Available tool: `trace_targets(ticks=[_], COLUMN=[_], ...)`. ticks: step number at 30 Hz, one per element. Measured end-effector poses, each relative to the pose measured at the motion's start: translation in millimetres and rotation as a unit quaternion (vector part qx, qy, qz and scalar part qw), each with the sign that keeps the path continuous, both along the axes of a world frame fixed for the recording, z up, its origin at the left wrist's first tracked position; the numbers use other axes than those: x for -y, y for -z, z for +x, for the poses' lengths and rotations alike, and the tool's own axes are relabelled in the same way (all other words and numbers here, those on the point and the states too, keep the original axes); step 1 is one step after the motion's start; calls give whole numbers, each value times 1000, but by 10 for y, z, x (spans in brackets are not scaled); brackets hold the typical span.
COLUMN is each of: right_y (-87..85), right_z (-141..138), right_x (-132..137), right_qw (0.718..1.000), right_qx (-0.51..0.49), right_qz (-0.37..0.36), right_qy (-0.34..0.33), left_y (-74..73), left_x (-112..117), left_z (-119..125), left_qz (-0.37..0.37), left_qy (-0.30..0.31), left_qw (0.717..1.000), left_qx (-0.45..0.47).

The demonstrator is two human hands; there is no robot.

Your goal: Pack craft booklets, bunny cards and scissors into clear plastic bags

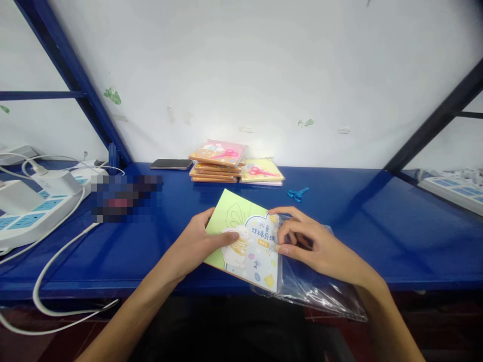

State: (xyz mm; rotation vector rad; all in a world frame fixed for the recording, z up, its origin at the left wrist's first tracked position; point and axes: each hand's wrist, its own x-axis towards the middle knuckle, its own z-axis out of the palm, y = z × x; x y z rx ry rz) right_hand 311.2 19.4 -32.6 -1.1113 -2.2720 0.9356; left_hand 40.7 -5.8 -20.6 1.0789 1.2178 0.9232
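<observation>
You are at a work bench in a plain work room. The blue table [358, 221] has blue metal bars [75, 75] and a bare white wall [264, 60] behind. White power strips [33, 211] lie left, and craft paper packs [217, 163] are stacked at the back.

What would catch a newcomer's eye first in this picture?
In the middle, the left hand holds a green and white booklet, while the right hand pinches the clear plastic sleeve at its right edge. Behind them, a stack of booklets lies by the wall on the blue table, blue scissors to its right.
</observation>
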Motion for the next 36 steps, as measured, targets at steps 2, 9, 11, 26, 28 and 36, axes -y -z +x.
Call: trace_targets(ticks=[2,9,11,26,28,36], right_y=[-4,6,16,55,89,-115], right_z=[-10,5,12,-9,22,106], right_x=[3,5,-1,-22,-60,-121], right_qw=[1000,1000,1000,998,990,992], right_qx=[-3,-15,-20,1,-16,57], right_qz=[-3,-14,-11,46,115,40], right_qy=[2,-3,-3,37,81,102], left_y=[-2,-25,-35,20,4,-96], left_x=[16,47,49,95,97,95], left_z=[16,33,18,142,136,-11], left_qz=[-4,-6,0,13,15,56], left_qy=[4,17,16,17,21,55], left_qw=[1000,1000,1000,1000,1000,997], left_qx=[1,4,-8,4,4,-10])
